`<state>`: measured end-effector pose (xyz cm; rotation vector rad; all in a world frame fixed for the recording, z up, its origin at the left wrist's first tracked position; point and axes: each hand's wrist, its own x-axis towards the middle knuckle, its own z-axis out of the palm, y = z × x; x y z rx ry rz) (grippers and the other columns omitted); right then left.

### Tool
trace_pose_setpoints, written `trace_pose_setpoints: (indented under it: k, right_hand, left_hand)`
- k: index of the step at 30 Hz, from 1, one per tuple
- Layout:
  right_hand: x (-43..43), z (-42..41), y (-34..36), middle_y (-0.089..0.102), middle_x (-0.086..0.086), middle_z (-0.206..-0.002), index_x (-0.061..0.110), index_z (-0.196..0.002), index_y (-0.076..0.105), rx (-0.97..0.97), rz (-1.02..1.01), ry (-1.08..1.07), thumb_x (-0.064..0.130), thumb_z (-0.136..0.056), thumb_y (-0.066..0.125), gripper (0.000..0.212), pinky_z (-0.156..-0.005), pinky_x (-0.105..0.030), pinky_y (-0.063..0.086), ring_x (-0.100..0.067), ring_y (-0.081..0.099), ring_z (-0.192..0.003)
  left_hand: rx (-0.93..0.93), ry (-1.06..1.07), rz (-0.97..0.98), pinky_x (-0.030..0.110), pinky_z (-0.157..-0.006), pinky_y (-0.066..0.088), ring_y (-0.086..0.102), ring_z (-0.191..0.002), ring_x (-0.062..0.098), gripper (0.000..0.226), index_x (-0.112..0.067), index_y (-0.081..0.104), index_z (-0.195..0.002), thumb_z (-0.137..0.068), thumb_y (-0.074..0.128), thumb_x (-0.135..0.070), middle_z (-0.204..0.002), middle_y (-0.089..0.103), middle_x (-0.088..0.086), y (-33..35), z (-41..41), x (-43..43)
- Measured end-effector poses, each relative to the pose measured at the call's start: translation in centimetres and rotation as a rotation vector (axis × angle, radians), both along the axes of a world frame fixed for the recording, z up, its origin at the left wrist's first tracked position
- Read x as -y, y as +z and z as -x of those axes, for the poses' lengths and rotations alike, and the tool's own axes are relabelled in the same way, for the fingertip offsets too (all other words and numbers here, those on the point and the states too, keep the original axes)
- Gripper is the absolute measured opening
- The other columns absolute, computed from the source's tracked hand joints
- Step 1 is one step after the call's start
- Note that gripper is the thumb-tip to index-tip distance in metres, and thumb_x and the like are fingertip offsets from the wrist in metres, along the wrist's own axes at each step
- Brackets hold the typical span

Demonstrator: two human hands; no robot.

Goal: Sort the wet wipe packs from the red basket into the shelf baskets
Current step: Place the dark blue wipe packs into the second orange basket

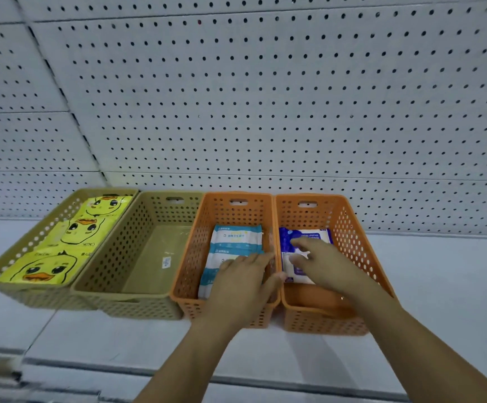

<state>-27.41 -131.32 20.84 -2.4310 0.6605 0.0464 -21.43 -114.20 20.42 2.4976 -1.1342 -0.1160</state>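
Note:
Four perforated baskets stand in a row on the grey shelf. The far-left olive basket [18,251] holds yellow duck-print wipe packs [70,237]. Beside it, the second olive basket [126,245] has only a small label inside. The left orange basket [191,257] holds white-and-teal wipe packs [235,242]; my left hand [242,283] lies flat over their near end, fingers apart. In the right orange basket [355,245] lie blue-and-white wipe packs [303,237]; my right hand [326,264] rests on them with fingers spread. The red basket is out of view.
A grey pegboard wall [265,97] rises behind the baskets. The shelf surface [439,286] extends to the right of the baskets and in front of them, ending at a front edge [120,370] low in the view.

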Motion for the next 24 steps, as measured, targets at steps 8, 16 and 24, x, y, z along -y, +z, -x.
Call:
trace_pose_setpoints:
  k: [8, 16, 24]
  right_hand:
    - [-10.0, 2.6, -0.5, 0.053, 0.005, -0.132, 0.024, -0.126, 0.055, 0.344, 0.232, 0.073, 0.034, -0.094, 0.052, 0.033, -0.101, -0.031, 0.038, -0.014, 0.044, -0.123]
    - [-25.1, 1.2, -3.6, 0.055, 0.001, -0.128, 0.022, -0.120, 0.057, 0.605, 0.264, 0.183, 0.032, -0.093, 0.044, 0.031, -0.104, -0.044, 0.038, -0.019, 0.048, -0.121]
    - [-41.2, -1.9, -8.8, 0.053, 0.013, -0.126, 0.030, -0.123, 0.055, 0.429, 0.073, 0.384, 0.033, -0.096, 0.046, 0.029, -0.083, -0.026, 0.048, -0.007, 0.052, -0.112]
  left_hand:
    - [0.155, 0.009, 0.246, 0.038, -0.104, 0.041, 0.054, -0.119, 0.012, 0.046, -0.027, 0.061, -0.123, -0.093, 0.037, -0.052, -0.120, 0.065, -0.011, -2.3, 0.5, -9.4]
    - [0.067, 0.155, 0.300, 0.023, -0.098, 0.039, 0.049, -0.118, 0.004, 0.042, -0.031, 0.052, -0.132, -0.098, 0.040, -0.051, -0.126, 0.058, -0.015, -4.8, 0.6, -26.5]
    - [-0.237, 0.422, 0.211, 0.024, -0.083, 0.050, 0.055, -0.102, -0.008, 0.055, -0.043, 0.037, -0.139, -0.089, 0.032, -0.067, -0.121, 0.059, -0.024, -8.1, 0.5, -44.3]
